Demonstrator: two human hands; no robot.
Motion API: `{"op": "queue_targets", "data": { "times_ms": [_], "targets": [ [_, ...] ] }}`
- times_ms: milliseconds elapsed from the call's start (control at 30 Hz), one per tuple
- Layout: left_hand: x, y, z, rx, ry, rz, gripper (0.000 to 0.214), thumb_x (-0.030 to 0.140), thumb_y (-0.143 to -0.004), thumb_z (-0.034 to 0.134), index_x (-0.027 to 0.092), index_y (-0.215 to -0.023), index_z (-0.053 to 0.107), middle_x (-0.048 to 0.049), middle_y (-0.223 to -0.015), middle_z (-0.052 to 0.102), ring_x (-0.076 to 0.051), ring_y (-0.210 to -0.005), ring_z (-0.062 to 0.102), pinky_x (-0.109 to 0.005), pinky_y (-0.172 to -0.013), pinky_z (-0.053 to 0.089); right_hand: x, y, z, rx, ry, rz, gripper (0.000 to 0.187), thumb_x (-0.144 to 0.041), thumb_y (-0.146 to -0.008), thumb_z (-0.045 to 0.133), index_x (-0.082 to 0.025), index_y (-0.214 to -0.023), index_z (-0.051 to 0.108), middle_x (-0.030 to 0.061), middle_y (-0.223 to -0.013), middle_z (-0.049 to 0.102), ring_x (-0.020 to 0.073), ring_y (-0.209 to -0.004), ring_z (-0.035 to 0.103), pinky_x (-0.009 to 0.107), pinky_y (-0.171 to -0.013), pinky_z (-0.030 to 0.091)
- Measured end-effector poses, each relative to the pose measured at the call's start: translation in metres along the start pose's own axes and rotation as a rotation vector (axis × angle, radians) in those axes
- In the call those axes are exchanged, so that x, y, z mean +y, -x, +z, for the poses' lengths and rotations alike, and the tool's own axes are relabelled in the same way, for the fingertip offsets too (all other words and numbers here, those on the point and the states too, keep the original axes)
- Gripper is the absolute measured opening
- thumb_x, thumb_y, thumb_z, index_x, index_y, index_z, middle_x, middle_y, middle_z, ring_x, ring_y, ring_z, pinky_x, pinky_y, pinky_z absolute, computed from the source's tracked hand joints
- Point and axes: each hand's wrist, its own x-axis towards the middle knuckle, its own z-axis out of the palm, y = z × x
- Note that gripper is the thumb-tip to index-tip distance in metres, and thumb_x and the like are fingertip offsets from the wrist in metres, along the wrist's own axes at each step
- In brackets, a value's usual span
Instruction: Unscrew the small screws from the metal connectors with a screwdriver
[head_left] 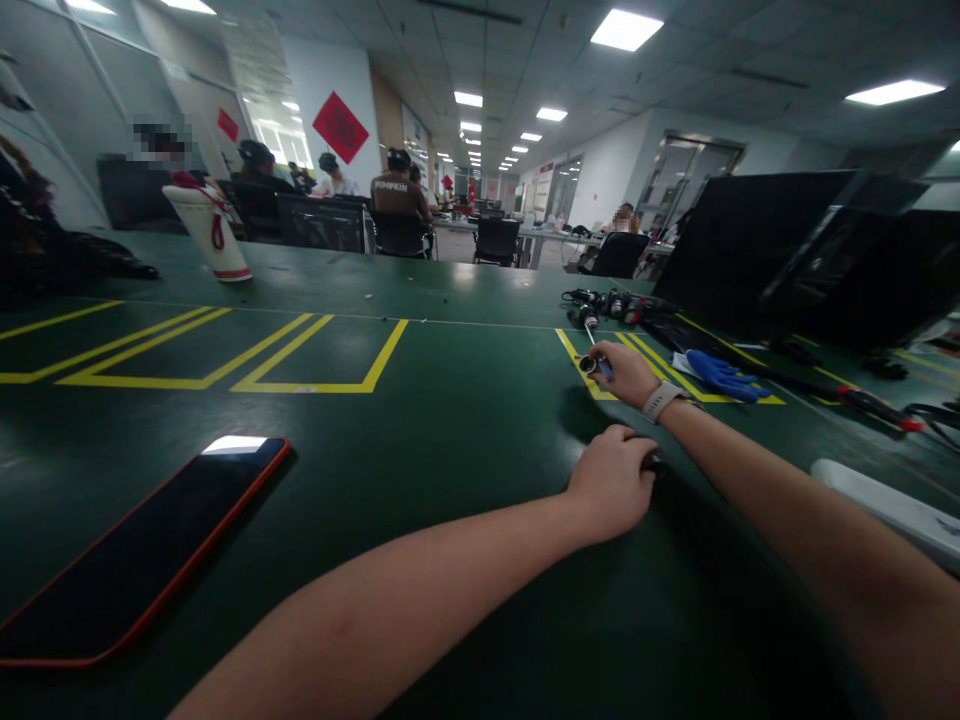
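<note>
Table (465, 400): a dark green matte mat is spreading under both forearms, with yellow tape rectangles (315, 360) lying well to the left of the fingers.
Room: an open office is running back under bright ceiling panels; seated people are working at desks far beyond the fingertips.
Right hand (628, 372): the fingers are curling shut and pinching a metal tool (587, 363) at their tips; a pale watch (661, 400) is sitting on the wrist.
Metal tool: small and shiny with a round end and a thin shaft, it is sticking out just left of the right fingertips, over a yellow tape corner.
Left hand (611, 485): it is balling into a fist, knuckles up, closing on a dark thing (652, 463) that is peeking out at the fingertips; its shape cannot be told.
Glove (720, 375): blue and crumpled, it is lying just right of the right hand.
Phone (142, 550): a flat, glossy black slab with a red rim is lying far left of the left fingers.
Cup (210, 232): white, tapered and marked with red, it is standing far off, left of and beyond the fingers.
Monitors (750, 240): flat black screens are leaning beyond the right fingers.
</note>
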Motion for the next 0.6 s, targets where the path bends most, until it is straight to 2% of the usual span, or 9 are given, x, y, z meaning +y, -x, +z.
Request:
{"op": "queue_targets", "data": {
  "times_ms": [67,167,233,300,367,433,533,600],
  "targets": [
    [-0.003,0.009,-0.005,0.003,0.036,-0.023,0.036,0.018,-0.078,0.054,0.013,-0.112,0.063,-0.0133,-0.120,0.058,-0.027,-0.110,0.054,-0.041,-0.095,0.044,-0.012,0.010,-0.003,0.069,-0.087,-0.039,0.020,-0.020,-0.074,0.061,-0.016,-0.093,0.054,0.0103,-0.093,0.065,0.0237,-0.087,0.060,0.035,-0.077,0.046],
    [-0.010,0.028,-0.020,0.082,0.149,-0.088,0.027,0.020,-0.079,0.056,0.013,-0.102,0.067,-0.0120,-0.113,0.061,-0.024,-0.104,0.057,-0.038,-0.093,0.046,-0.033,0.023,-0.005,0.130,-0.212,-0.098,0.020,-0.025,-0.076,0.061,-0.018,-0.092,0.051,0.0089,-0.098,0.065,0.0218,-0.090,0.062,0.035,-0.078,0.048],
    [-0.016,0.040,-0.034,0.120,0.237,-0.178,0.021,0.019,-0.080,0.054,0.015,-0.096,0.067,-0.0100,-0.107,0.062,-0.021,-0.095,0.061,-0.035,-0.083,0.052,-0.046,0.028,-0.004,0.176,-0.334,-0.138,0.020,-0.026,-0.076,0.063,-0.020,-0.089,0.049,0.0083,-0.099,0.065,0.0213,-0.091,0.063,0.036,-0.079,0.049],
    [-0.023,0.050,-0.050,0.184,0.259,-0.284,0.016,0.015,-0.078,0.056,0.015,-0.090,0.067,-0.0090,-0.100,0.063,-0.020,-0.091,0.061,-0.036,-0.082,0.052,-0.058,0.031,-0.003,0.212,-0.504,-0.180,0.022,-0.025,-0.074,0.066,-0.020,-0.087,0.048,0.0086,-0.098,0.066,0.0212,-0.091,0.063,0.037,-0.079,0.049],
    [-0.030,0.058,-0.064,0.242,0.317,-0.380,0.019,0.014,-0.078,0.056,0.014,-0.096,0.064,-0.0101,-0.102,0.063,-0.020,-0.091,0.062,-0.038,-0.083,0.052,-0.068,0.030,-0.001,0.198,-0.627,-0.223,0.023,-0.023,-0.073,0.067,-0.019,-0.086,0.048,0.0094,-0.099,0.066,0.0209,-0.091,0.063,0.037,-0.080,0.049],
    [-0.036,0.062,-0.075,0.290,0.404,-0.438,0.029,0.015,-0.079,0.056,0.014,-0.108,0.058,-0.0123,-0.113,0.059,-0.021,-0.094,0.061,-0.039,-0.081,0.053,-0.078,0.029,0.000,0.149,-0.648,-0.266,0.023,-0.022,-0.074,0.067,-0.019,-0.087,0.049,0.0098,-0.099,0.066,0.0206,-0.092,0.063,0.037,-0.080,0.048],
    [-0.041,0.063,-0.083,0.364,0.487,-0.453,0.043,0.016,-0.081,0.055,0.014,-0.123,0.046,-0.0148,-0.130,0.048,-0.021,-0.095,0.061,-0.038,-0.078,0.055,-0.090,0.028,0.000,0.118,-0.647,-0.324,0.022,-0.021,-0.074,0.066,-0.019,-0.088,0.049,0.0091,-0.099,0.066,0.0199,-0.092,0.063,0.037,-0.079,0.049],
    [-0.043,0.061,-0.084,0.365,0.533,-0.428,0.052,0.015,-0.081,0.054,0.016,-0.130,0.039,-0.0152,-0.137,0.041,-0.020,-0.096,0.061,-0.038,-0.078,0.055,-0.097,0.029,-0.001,0.101,-0.662,-0.361,0.021,-0.020,-0.075,0.065,-0.019,-0.089,0.050,0.0089,-0.100,0.065,0.0195,-0.091,0.063,0.037,-0.078,0.049]
  ]
}}
